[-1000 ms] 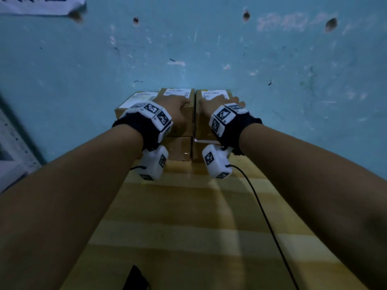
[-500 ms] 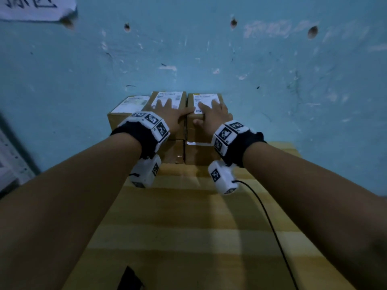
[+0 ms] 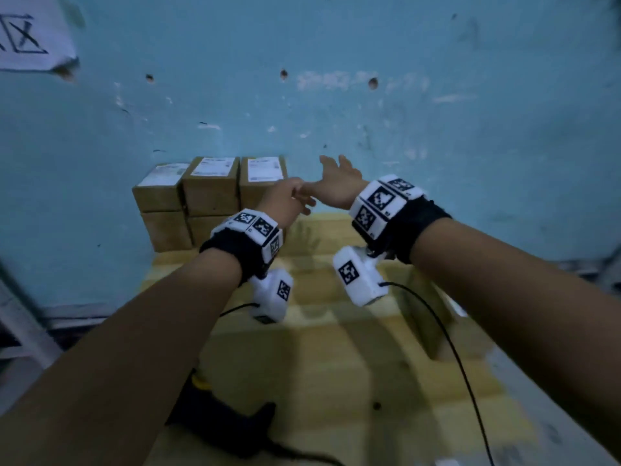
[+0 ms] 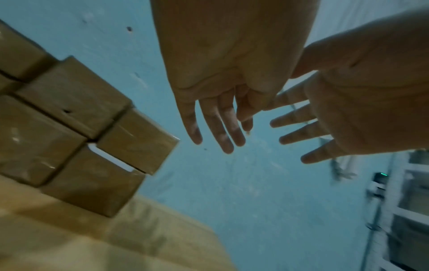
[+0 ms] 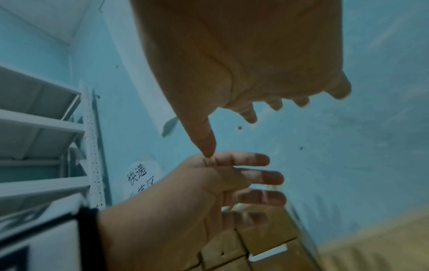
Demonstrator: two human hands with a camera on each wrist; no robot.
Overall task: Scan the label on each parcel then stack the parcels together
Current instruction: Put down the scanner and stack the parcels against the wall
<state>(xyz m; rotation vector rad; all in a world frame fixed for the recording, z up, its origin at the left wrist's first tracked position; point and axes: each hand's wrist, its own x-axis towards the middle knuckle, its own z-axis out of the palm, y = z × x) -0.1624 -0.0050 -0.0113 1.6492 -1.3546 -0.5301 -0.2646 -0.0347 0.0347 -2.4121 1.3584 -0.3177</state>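
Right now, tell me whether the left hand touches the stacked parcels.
Apart. The left wrist view shows the left hand with fingers straight, blue wall visible between them and the stacked parcels.

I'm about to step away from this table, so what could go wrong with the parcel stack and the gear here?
The top right parcel overhangs the one beneath, with a gap showing; a bump might shift it. The right wrist camera's cable trails across the table and could snag. The scanner lies near the front edge, under the left arm, and might get knocked off.

A scuffed, pockmarked pale-blue painted wall [image 3: 437, 136] rises behind the striped yellow wooden tabletop [image 3: 336, 381], a white paper sign [image 3: 30, 35] at far left, white metal shelving [image 5: 41, 128] beside it, under dim light.
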